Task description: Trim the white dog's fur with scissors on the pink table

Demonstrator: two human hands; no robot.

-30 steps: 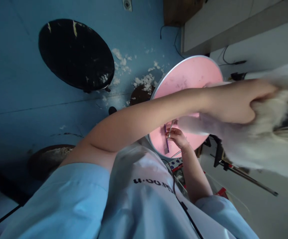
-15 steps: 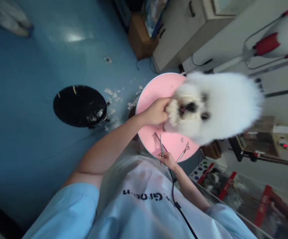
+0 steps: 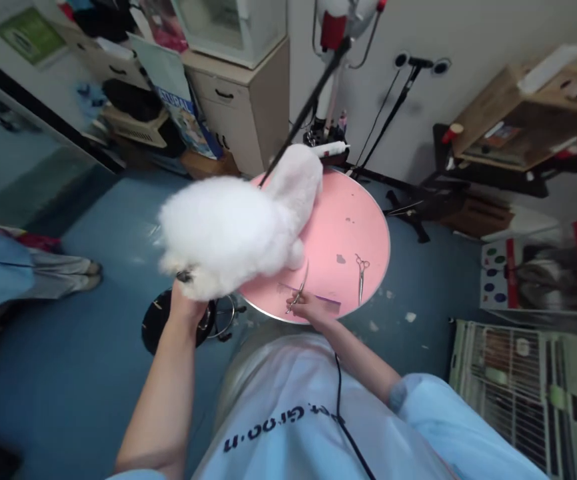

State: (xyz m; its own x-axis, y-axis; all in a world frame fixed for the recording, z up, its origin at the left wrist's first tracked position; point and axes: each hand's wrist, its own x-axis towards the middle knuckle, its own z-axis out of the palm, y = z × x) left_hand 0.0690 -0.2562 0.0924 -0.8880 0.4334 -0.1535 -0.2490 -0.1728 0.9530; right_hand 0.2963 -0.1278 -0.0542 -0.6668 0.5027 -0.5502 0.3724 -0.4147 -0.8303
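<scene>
A white fluffy dog [image 3: 228,227] is on the round pink grooming table [image 3: 343,220], its head turned to the left. My left hand [image 3: 188,305] is at the dog's muzzle, holding it from below; fur hides most of the fingers. In my right hand [image 3: 303,307] is a pair of scissors [image 3: 301,285], blades pointing up and away from me, close to the dog's front. Beneath that hand, a purple comb [image 3: 326,302] lies on the table. A second pair of scissors [image 3: 361,277] rests at the table's right side.
A black stool [image 3: 156,320] stands left of the table. Behind the dog a dark grooming arm [image 3: 308,107] slants over the table. Another person's legs [image 3: 63,270] show at the left. A wire cage [image 3: 513,393] is at the lower right, with cabinets [image 3: 268,100] at the back.
My view has swung round. The dog's head has turned from facing me to the left, and my left hand has gone with its muzzle. My right hand still holds the scissors.
</scene>
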